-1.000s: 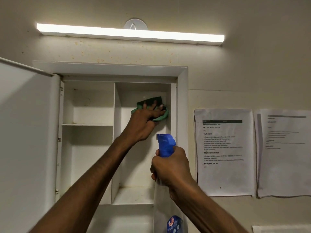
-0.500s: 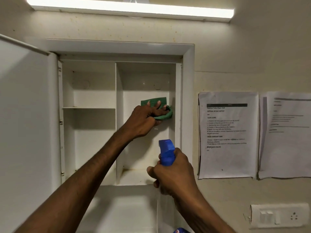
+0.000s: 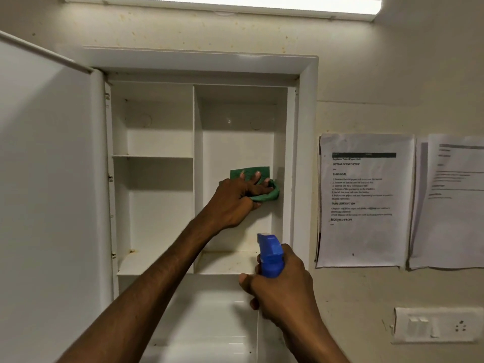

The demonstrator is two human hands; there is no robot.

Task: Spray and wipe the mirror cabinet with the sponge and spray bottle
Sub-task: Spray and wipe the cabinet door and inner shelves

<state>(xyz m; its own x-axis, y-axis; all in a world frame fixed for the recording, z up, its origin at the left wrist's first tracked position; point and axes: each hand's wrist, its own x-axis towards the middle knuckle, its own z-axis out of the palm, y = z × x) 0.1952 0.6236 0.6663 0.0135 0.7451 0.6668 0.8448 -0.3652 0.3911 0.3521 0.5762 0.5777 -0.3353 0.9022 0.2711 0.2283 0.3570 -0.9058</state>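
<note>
The white mirror cabinet hangs open on the wall, with bare shelves inside. My left hand reaches into the right compartment and presses a green sponge cloth against the back panel, thumb curled under it. My right hand grips the neck of a spray bottle with a blue trigger head below the cabinet's lower edge. The bottle's clear body is mostly hidden behind that hand and arm.
The cabinet door stands swung out at the left. Two printed sheets are stuck on the wall to the right. A switch plate with a socket sits at lower right. A strip light glows above.
My left hand has slid the green sponge downward along the back of the right compartment. The view has tilted down, bringing the switch plate into sight. The right hand keeps hold of the bottle.
</note>
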